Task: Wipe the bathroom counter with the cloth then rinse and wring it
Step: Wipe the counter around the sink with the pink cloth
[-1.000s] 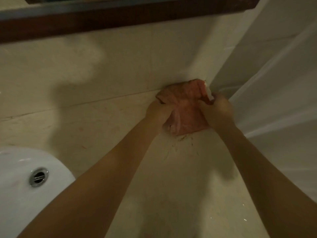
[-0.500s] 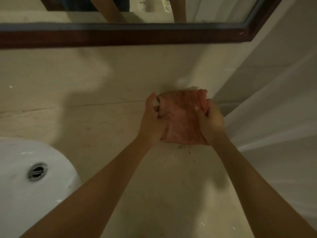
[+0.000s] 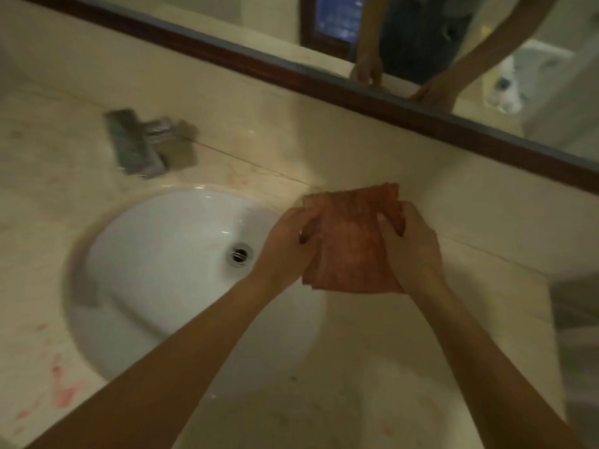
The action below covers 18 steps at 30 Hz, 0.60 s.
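A folded reddish-pink cloth hangs in the air above the right rim of the white sink basin. My left hand grips its left edge and my right hand grips its right edge, fingers curled over the front. The cloth is spread flat between them. It hovers above the beige marble counter without touching it.
A chrome faucet stands behind the basin at the back left. The drain sits in the bowl. A dark-framed mirror runs along the back wall. Pink smears mark the counter's front left. The counter ends at the right.
Both hands lifted the cloth off the counter by the back corner and carried it left to the sink's right rim. The view swung left, bringing the basin and faucet in.
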Available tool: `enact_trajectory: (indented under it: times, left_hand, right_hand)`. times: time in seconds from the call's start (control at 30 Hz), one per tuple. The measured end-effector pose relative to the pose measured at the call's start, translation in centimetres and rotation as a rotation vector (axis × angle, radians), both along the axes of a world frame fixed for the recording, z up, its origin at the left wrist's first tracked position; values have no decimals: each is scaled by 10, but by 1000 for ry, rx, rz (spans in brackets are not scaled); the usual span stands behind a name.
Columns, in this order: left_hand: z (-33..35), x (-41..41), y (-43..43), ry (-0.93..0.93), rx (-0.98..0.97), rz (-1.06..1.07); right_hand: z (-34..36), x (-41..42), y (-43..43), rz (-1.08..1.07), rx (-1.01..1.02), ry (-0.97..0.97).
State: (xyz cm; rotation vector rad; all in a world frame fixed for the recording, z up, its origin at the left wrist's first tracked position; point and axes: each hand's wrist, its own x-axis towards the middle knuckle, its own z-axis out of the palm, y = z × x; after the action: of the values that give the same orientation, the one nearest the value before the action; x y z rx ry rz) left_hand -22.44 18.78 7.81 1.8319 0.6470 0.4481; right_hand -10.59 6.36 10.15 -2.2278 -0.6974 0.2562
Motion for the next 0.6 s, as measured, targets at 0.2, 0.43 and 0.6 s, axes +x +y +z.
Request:
enact_trajectory:
  times: [0.2, 0.43, 0.6]
  left_hand:
    - [13, -130, 108, 0, 65, 233]
    - [23, -268, 244, 15, 130, 410]
    - [14, -323, 308, 24, 121, 473]
  right_hand:
    - [15, -100, 129, 197, 17, 82]
    - [26, -231, 282, 291, 91, 80]
    - [12, -285, 352, 318, 55, 48]
